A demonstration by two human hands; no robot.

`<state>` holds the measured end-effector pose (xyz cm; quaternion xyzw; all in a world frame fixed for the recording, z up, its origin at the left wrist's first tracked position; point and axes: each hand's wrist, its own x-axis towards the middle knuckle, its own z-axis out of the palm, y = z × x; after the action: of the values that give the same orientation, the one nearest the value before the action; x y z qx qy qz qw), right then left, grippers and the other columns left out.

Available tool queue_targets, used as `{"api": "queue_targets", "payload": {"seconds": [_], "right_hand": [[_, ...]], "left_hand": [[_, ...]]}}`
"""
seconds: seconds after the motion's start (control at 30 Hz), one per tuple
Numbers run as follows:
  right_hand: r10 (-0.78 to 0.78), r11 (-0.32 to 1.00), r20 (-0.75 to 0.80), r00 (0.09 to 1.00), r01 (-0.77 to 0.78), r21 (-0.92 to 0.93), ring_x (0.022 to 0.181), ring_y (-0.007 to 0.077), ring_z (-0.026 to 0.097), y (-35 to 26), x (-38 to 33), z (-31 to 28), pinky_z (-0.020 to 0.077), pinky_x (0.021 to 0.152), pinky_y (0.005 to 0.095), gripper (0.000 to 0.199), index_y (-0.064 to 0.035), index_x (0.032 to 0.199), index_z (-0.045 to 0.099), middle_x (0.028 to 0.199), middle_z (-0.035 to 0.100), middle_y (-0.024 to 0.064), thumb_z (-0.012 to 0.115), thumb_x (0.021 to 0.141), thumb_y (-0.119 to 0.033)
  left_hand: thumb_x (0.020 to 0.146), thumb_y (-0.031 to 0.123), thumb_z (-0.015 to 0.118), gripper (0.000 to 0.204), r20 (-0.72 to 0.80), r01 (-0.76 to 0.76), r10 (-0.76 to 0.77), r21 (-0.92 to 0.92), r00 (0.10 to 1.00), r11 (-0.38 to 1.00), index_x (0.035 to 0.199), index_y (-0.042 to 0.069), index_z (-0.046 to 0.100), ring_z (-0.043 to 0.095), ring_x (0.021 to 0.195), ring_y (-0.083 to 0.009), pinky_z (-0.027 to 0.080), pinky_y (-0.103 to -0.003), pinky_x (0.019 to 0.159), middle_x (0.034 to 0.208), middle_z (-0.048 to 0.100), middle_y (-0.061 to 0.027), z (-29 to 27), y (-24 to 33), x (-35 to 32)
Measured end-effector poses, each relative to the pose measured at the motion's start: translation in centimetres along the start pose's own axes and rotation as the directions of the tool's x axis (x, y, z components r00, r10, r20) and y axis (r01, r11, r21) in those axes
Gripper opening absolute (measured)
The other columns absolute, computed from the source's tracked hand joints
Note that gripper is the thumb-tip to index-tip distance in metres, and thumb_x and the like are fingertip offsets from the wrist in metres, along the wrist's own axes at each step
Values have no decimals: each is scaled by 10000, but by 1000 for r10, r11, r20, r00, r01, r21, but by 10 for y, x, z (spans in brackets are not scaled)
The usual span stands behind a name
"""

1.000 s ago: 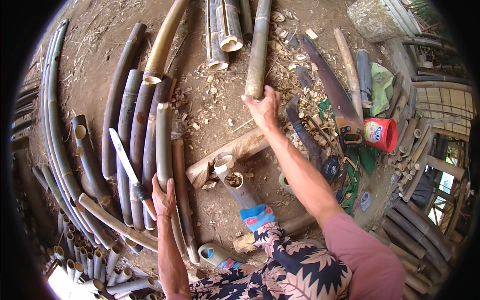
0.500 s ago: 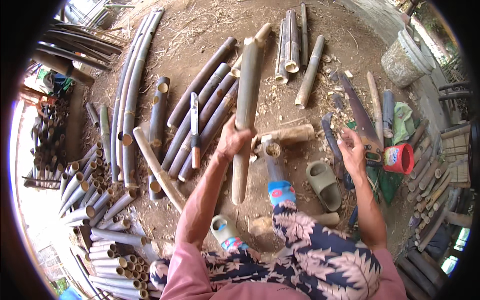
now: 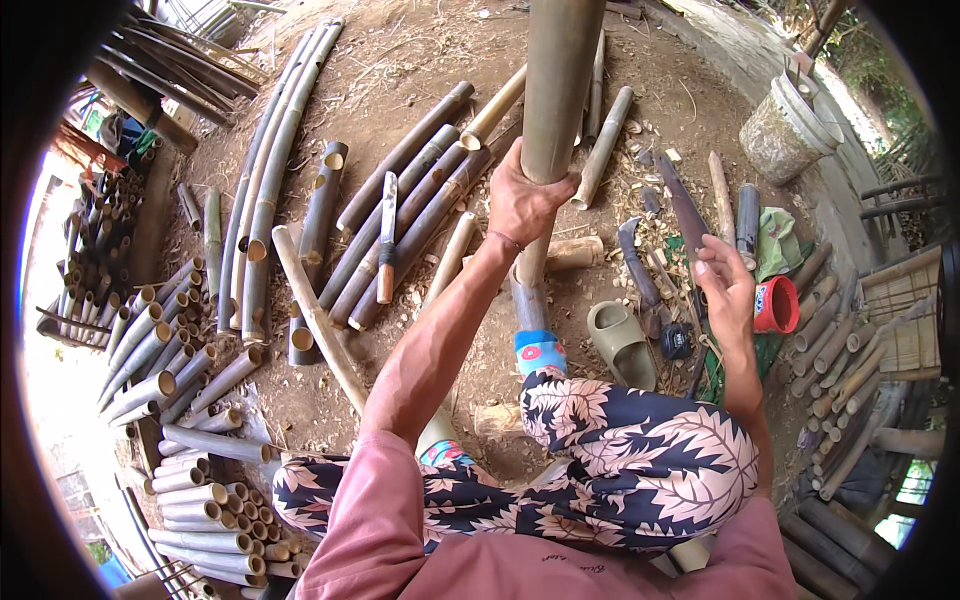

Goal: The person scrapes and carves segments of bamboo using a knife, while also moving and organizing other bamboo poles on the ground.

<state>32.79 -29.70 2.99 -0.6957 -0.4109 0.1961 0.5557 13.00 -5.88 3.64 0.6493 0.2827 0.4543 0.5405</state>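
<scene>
My left hand [image 3: 528,198] is wrapped round a thick grey-green bamboo pole [image 3: 562,85]. It stands raised in front of me, with its upper end cut off by the picture's top edge. My right hand [image 3: 730,288] hovers at the handle end of a handsaw [image 3: 683,203] lying on the ground. Its fingers are apart and half bent, and they hide the saw's handle. A curved billhook [image 3: 636,262] lies left of that hand. Over the dark bamboo lengths [image 3: 405,160] rests a machete [image 3: 388,235] with a wooden handle.
A red tub [image 3: 776,305] and a green bag [image 3: 778,243] are by my right hand. An empty sandal [image 3: 621,343] lies beside my socked foot [image 3: 541,350]. Bamboo stacks [image 3: 215,495] stand left, more cut pieces [image 3: 850,350] right. A dirty white bucket [image 3: 790,130] stands farther back.
My left hand has lifted the bamboo pole forward and to the right, closer to the camera. My right hand has shifted over the saw's handle. The saw stays on the ground.
</scene>
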Motion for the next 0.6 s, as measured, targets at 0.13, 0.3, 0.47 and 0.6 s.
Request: {"api": "queue_targets", "payload": {"seconds": [0.13,0.3,0.47,0.6], "right_hand": [[-54,998,15,998,54,24,863,68,540,-34,5,-3,466,750,198,383,-20,1303,564,1062,593,31,623,924,-28],[-340,940,69,938,337,55,941,107,591,-127,22,17,482,826,223,341,9,1283,575,1061,627,53,600,949,-60],[-805,535,243,541,839,-99,1114,230,595,-273,60,12,445,1001,354,423,78,1281,553,1172,643,176,373,1023,-204],[-655,392,734,180,911,126,834,215,681,-324,92,76,578,768,344,654,38,1169,615,941,675,168,331,1033,-535]], "left_hand": [[689,206,809,517,21,37,-37,-17,999,999,1128,39,593,666,871,-206,536,-357,801,985,699,-135,-4,-2,-10],[704,189,815,516,43,-3,-2,129,999,992,1150,39,602,676,904,-181,544,-337,823,1014,710,-107,-10,13,-55],[703,147,835,562,148,2,9,-71,989,997,1195,37,587,631,955,-119,510,-303,871,1060,693,-66,1,16,-62],[708,148,853,606,232,50,-28,-88,972,995,1234,34,577,608,1020,-109,488,-301,922,1138,680,-61,12,13,-57]]}}
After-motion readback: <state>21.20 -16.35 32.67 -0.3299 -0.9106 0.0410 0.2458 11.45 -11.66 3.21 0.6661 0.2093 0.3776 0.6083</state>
